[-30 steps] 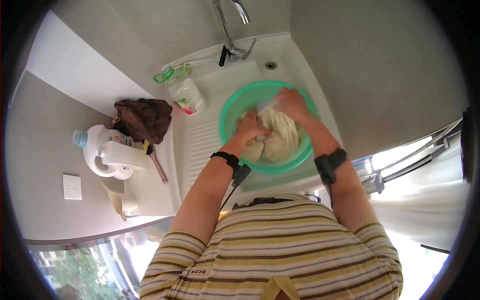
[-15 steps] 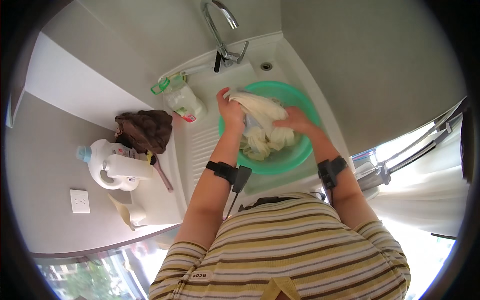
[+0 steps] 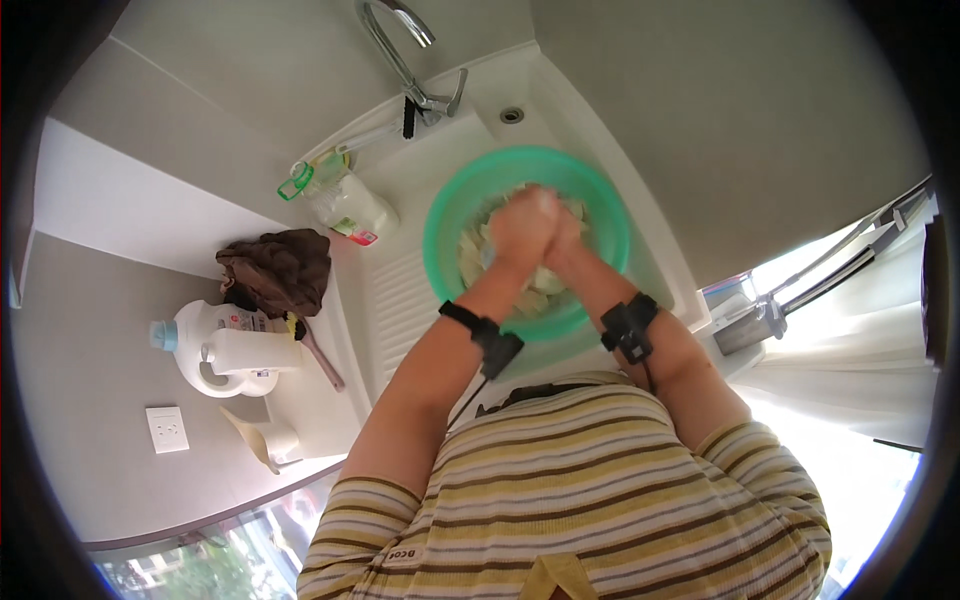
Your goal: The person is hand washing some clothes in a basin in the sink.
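A round green basin (image 3: 436,232) stands in the white sink (image 3: 385,285). Wet cream cloth (image 3: 538,288) lies bunched inside it, with a small pale blue patch showing by the wrists. My left hand (image 3: 522,230) and my right hand (image 3: 564,242) are pressed together over the basin's middle, closed on the cloth between them. Motion blurs the fingers, and most of the gripped part is hidden under the hands. Each forearm wears a black strap with a small device.
A chrome faucet (image 3: 408,65) rises behind the sink. On the left are a clear jug with a green handle (image 3: 355,210), a dark brown cloth (image 3: 285,270), a brush (image 3: 322,358), white detergent bottles (image 3: 250,360) and a cream scoop (image 3: 262,440). A drain hole (image 3: 511,115) sits at the back.
My hands have come together from opposite sides of the raised cloth. The cloth has sunk lower into the basin. The whole view has shifted slightly.
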`<move>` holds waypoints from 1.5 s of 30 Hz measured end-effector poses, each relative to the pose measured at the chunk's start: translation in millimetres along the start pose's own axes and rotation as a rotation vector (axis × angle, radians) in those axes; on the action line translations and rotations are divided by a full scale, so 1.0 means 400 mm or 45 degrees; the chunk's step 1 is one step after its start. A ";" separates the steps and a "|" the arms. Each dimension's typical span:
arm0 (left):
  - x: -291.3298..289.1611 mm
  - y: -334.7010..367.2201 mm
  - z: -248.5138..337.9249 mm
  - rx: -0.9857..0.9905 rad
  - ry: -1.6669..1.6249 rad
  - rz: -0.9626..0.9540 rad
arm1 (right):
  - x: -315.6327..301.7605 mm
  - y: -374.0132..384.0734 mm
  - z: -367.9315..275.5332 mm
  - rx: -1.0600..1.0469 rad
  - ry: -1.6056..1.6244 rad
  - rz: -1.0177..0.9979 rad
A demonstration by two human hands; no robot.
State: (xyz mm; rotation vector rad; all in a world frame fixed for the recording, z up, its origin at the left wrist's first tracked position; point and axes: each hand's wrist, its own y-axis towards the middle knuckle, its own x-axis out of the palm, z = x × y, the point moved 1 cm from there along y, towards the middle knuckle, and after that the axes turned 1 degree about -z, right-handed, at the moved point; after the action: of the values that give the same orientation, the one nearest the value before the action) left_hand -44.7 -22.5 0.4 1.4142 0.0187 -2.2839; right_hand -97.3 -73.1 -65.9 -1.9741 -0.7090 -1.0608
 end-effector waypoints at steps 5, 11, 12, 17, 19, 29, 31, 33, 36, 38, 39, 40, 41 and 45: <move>-0.004 -0.007 0.061 0.236 -0.084 0.273 | -0.077 0.020 -0.043 -0.608 -0.901 -0.208; 0.010 -0.002 -0.041 0.078 -0.083 0.192 | 0.109 -0.105 -0.019 -0.006 0.089 0.006; 0.010 0.006 -0.027 0.049 -0.094 0.211 | 0.099 -0.103 -0.033 -0.074 -0.008 0.051; -0.028 -0.053 0.149 0.413 -0.158 0.171 | -0.125 0.031 -0.079 -0.329 -0.471 -0.189; -0.019 -0.053 0.113 0.275 -0.114 0.204 | -0.110 0.031 -0.063 -0.307 -0.522 -0.166; -0.126 0.053 -0.217 -0.235 -0.034 0.469 | 0.068 -0.114 -0.270 -0.707 -2.475 0.395; -0.111 0.042 -0.218 -0.167 0.154 0.223 | -0.019 -0.068 -0.229 -0.730 -2.585 0.431; -0.068 0.018 -0.211 -0.028 0.497 -0.181 | -0.044 -0.038 -0.183 -0.571 -2.761 0.448; -0.016 -0.038 -0.175 0.176 0.560 -0.430 | -0.022 -0.041 -0.090 -0.080 -3.000 0.457; 0.021 -0.060 -0.182 0.211 0.606 -0.420 | -0.042 -0.030 -0.076 -0.071 -3.095 0.413; 0.038 -0.067 -0.188 0.229 0.629 -0.416 | -0.053 -0.024 -0.069 -0.065 -3.142 0.391; 0.050 -0.070 -0.192 0.222 0.631 -0.449 | -0.064 -0.019 -0.066 -0.079 -3.178 0.359; 0.061 -0.073 -0.196 0.215 0.634 -0.483 | -0.076 -0.013 -0.068 -0.092 -3.213 0.327; 0.084 -0.060 -0.197 0.089 0.556 -0.740 | -0.069 -0.007 -0.061 0.002 -3.196 0.367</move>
State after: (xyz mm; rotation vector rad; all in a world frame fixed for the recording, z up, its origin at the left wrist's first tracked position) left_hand 0.3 6.0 -71.0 2.1388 0.5557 -2.3541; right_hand -123.6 -94.9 -80.0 -2.2146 -1.2276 2.1848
